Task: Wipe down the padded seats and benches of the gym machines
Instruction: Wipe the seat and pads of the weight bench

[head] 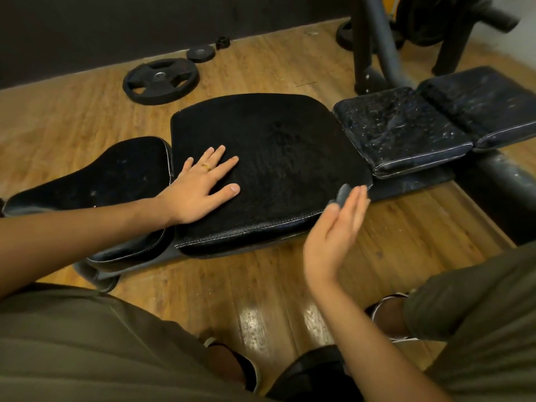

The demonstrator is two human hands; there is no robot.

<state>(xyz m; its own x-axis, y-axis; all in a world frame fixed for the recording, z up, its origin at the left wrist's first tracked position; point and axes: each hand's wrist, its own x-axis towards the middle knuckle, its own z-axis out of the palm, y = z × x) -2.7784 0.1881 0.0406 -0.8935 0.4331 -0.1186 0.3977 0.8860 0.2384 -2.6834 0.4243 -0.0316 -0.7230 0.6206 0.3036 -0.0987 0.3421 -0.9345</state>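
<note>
Resting flat on the wide black bench pad (pixel 275 158), the left hand (pixel 200 187) is seen with its fingers straight and spread, nothing gripped. The right hand (pixel 333 236) is held edge-on at the pad's near right corner, fingers straight and together. A small grey cloth (pixel 343 192) is lodged between thumb and fingers, but whether it is pinched cannot be told. A narrower seat pad (pixel 116 172) is joined to the bench on the left, and two scuffed pads (pixel 400 126) on the right. A weight plate (pixel 161 79) is laid on the wooden floor (pixel 72 117) beyond.
</note>
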